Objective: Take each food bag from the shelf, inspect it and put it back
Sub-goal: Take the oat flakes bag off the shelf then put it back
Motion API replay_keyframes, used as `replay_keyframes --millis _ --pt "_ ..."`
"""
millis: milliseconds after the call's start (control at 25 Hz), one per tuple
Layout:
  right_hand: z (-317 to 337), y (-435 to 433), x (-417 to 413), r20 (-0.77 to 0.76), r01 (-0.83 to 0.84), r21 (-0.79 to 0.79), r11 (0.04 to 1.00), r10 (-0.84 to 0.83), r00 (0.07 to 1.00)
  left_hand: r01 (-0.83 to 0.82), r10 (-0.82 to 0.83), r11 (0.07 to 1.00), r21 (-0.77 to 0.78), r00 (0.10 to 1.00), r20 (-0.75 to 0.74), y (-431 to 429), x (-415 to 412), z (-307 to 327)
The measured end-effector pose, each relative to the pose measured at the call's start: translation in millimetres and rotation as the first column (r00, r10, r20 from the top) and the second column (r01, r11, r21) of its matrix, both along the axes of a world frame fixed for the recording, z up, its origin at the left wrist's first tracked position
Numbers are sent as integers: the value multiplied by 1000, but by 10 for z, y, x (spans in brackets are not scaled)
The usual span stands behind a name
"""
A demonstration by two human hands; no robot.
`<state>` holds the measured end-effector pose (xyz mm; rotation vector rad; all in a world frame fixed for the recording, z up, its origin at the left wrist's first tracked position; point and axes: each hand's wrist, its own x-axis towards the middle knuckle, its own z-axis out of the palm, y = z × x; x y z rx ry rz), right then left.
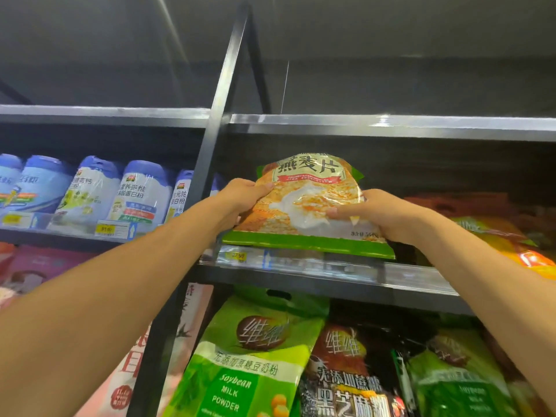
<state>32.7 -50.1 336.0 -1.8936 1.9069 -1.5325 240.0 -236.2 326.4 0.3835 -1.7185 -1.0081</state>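
Overhead, two hands, left and right, grip one oatmeal bag; fingers closed.

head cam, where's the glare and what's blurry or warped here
Head view: glare streaks the upper shelf edge and the oat bag held in the left hand and right hand; price labels are smeared; the upright post leans from wide-angle distortion.
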Motion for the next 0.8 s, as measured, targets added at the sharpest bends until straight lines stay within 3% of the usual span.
replay_keyframes --millis 440,800 --pt "-32 -488 -265 -79 92 -1 996 -91 993 -66 64 991 -115 998 -19 -261 -353 55" --pt "-234 -730 -302 -357 341 74 937 -295 886 -71 84 995 -68 970 226 -456 -380 -87"
